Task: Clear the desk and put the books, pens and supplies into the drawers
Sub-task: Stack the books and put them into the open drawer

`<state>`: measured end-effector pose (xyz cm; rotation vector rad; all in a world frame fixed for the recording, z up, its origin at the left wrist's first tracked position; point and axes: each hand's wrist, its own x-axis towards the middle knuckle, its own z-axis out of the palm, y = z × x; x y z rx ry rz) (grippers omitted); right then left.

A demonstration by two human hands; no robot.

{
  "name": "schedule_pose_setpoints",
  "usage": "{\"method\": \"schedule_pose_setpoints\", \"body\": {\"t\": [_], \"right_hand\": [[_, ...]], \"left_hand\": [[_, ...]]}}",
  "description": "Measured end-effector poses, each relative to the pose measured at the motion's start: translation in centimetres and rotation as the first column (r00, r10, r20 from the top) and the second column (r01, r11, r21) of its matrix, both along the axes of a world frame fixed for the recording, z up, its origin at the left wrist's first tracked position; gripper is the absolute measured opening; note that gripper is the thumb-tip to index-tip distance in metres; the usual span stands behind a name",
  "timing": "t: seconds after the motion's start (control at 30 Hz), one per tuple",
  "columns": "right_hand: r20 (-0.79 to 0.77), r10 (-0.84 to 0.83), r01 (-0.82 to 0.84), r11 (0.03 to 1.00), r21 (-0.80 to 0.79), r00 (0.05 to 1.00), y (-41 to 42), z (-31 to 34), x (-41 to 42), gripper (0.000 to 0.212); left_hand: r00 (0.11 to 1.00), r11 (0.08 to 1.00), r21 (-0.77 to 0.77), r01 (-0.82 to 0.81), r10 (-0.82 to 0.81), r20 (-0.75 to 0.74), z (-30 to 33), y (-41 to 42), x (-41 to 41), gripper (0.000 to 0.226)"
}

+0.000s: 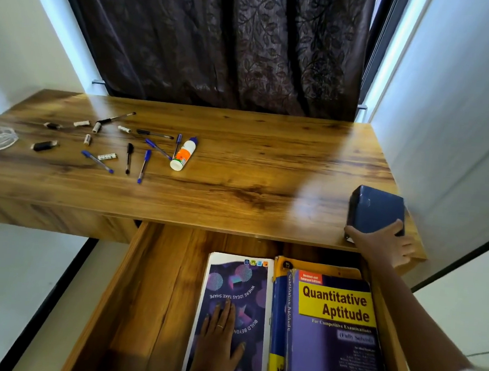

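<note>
Three books (328, 326) already in drawer (151, 295); right hand (386, 245) grasping blue box (375, 210), left hand (218, 340) flat on notebook (237, 285). Pens (128, 151), glue (183, 153) left on bench (253, 171).

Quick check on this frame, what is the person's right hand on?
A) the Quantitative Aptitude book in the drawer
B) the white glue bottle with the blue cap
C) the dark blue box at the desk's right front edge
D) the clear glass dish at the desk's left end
C: the right hand grips the near side of the dark blue box on the wooden desk, while the left hand rests flat on the purple-covered book in the open drawer.
</note>
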<state>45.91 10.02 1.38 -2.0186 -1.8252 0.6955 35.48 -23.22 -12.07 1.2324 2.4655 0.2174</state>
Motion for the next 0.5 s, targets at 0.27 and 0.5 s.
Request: {"method": "schedule_pose_setpoints", "body": {"t": [0.27,0.5], "right_hand": [[0.056,0.265,-0.265,0.964,0.007,0.963,-9.2,-0.3,0.1,0.113],[0.056,0.447,-0.447,0.894,-0.024,0.893,-16.7,-0.5,-1.3,0.12]], "left_hand": [[0.997,0.998,0.063,0.011,-0.015,0.075,-1.0,-0.5,0.1,0.087],[0.964,0.923,0.328,-0.203,0.13,0.23,-1.0,-0.3,0.0,0.068]]}}
